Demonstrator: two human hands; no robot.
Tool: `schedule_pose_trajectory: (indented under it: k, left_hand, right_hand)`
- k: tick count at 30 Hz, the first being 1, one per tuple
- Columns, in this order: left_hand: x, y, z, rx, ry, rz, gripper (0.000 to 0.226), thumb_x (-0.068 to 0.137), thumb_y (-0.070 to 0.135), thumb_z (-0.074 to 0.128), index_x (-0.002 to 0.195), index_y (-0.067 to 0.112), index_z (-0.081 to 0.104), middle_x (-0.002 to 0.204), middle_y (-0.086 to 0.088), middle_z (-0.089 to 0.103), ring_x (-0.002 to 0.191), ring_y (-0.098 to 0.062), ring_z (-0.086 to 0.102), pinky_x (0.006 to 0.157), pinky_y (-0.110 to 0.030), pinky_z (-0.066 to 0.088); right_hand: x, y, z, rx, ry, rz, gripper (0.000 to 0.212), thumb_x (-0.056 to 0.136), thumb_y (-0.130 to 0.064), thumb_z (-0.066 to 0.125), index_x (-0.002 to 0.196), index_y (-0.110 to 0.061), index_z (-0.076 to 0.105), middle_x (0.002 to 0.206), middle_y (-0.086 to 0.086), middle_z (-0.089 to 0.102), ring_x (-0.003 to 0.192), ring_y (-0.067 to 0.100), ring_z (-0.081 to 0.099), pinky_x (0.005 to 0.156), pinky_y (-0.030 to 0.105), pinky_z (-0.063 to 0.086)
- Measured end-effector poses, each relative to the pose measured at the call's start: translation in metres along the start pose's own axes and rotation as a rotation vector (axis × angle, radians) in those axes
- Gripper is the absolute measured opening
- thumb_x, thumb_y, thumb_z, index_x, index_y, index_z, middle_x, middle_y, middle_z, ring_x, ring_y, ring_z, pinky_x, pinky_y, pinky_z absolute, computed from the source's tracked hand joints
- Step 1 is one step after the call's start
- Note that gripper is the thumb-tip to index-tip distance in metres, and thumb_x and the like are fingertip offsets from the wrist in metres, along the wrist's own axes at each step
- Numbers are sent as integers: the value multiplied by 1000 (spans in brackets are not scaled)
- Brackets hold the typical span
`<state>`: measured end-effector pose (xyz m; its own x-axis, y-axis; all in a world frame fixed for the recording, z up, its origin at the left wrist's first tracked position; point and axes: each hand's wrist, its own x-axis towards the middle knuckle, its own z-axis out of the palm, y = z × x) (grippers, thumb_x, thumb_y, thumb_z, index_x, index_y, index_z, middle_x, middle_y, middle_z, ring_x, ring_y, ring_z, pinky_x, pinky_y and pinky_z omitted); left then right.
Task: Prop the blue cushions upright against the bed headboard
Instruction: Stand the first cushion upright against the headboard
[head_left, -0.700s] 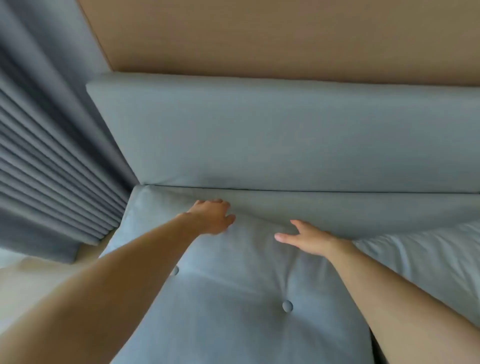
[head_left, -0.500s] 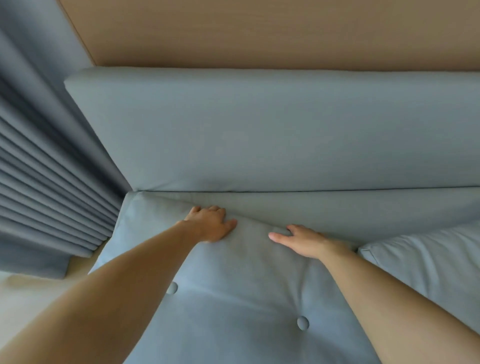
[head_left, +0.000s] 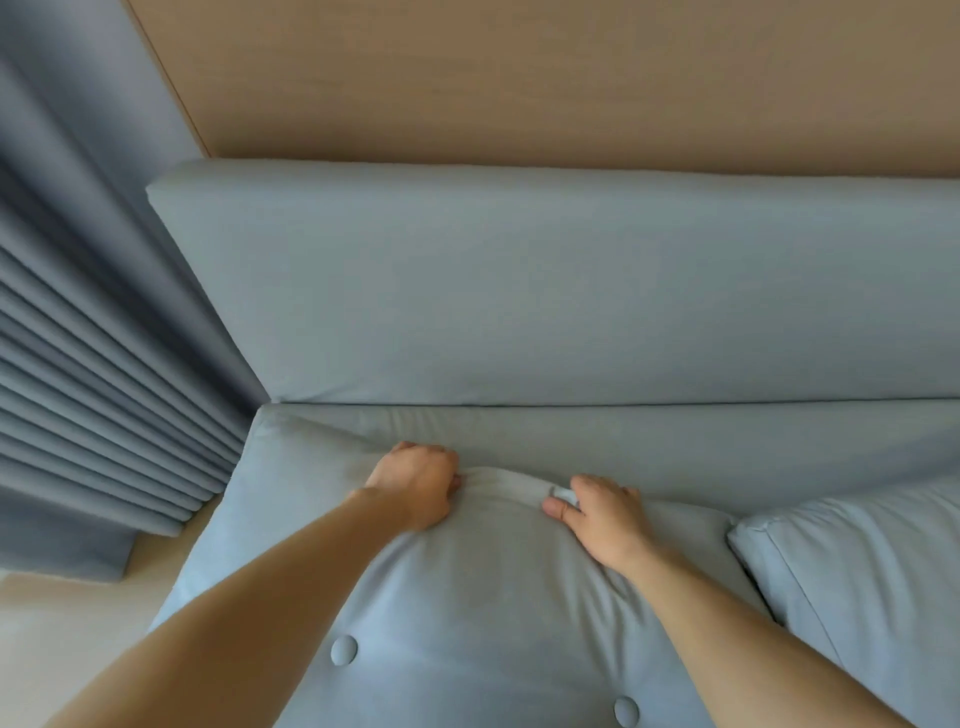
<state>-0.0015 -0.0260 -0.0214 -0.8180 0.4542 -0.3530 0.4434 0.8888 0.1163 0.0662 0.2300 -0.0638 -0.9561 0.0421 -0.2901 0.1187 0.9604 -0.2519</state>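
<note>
Blue cushion's (head_left: 467, 613) top edge bunched in both hands' (head_left: 415, 483) (head_left: 602, 514) closed fingers (head_left: 558, 506).

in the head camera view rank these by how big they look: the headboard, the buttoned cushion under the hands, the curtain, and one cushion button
1. headboard
2. buttoned cushion, though its nearness to the camera makes this unsure
3. curtain, cut off by the frame
4. cushion button

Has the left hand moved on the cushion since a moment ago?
Yes. The left hand was flat near the cushion's top edge; now it is curled, bunching fabric, a little farther from the headboard seam.
</note>
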Motion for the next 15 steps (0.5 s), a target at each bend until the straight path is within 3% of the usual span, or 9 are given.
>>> schedule_pose_trajectory:
  k: [2,5,7,9,15]
  left_hand:
    - [-24,2,-10,11,66,-39,25,102,33,43,106,14,59,115,-10,67,106,-36,63,84,-38,43]
    - [-64,-3,-31,-64,231,-26,16,98,29,48,88,18,54,96,-9,69,87,-36,65,75,-38,44]
    - [-91,-6,-49,-102,322,-1,16,87,26,54,74,23,45,73,-5,64,65,-34,64,62,-36,46]
    - [-116,-2,-69,-101,418,26,20,83,25,52,71,25,37,63,0,56,54,-29,57,53,-34,44]
    - [-164,0,-152,-57,739,65,20,91,21,46,71,17,46,66,-2,51,58,-30,50,52,-39,42]
  right_hand:
    - [-9,-7,-2,83,135,-63,46,89,-66,46,71,-24,38,84,7,67,90,33,64,70,39,32]
    - [-27,-19,-14,178,300,-155,43,83,-62,47,64,-27,32,60,-7,45,66,31,60,61,36,30]
    - [-43,-31,-31,210,367,-206,41,84,-58,52,66,-29,28,60,-12,36,60,29,56,59,34,32]
    - [-59,-40,-52,232,462,-246,41,85,-54,56,68,-31,27,63,-14,33,60,27,53,60,34,29]
    - [-87,-74,-145,156,747,-387,46,93,-52,55,65,-20,38,65,-7,36,67,21,38,64,35,18]
